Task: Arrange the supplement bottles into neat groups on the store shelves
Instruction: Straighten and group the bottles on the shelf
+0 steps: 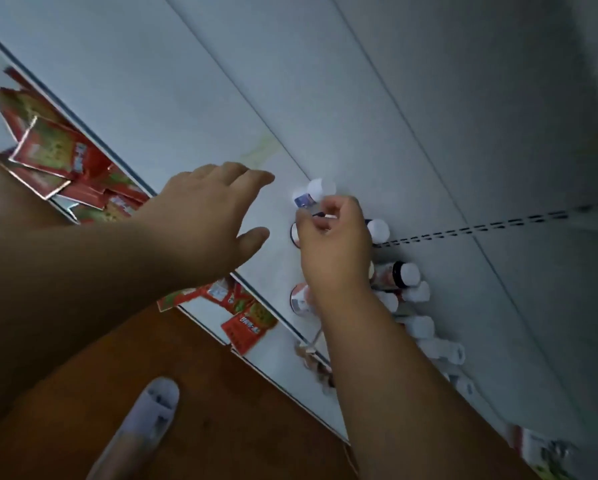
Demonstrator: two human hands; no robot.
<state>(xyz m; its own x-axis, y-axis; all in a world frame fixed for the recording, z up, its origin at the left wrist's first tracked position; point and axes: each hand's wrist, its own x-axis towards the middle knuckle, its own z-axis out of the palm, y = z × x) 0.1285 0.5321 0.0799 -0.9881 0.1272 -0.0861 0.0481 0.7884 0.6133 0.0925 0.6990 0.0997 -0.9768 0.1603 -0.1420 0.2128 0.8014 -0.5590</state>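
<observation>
Left hand (217, 216) hovers flat, fingers spread; right hand (332, 244) pinches a white-capped bottle (313, 194), label blurred.

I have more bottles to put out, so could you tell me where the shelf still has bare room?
The shelf is bare beyond the left hand, up to the back panel. It is crowded around the right hand, which pinches a white-capped bottle, and along the row of bottles behind that wrist. Red packets fill the lower shelf.

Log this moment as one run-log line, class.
left hand: open, above shelf | right hand: pinching white-capped bottle | other bottles: grouped at right | stage: arranging
</observation>
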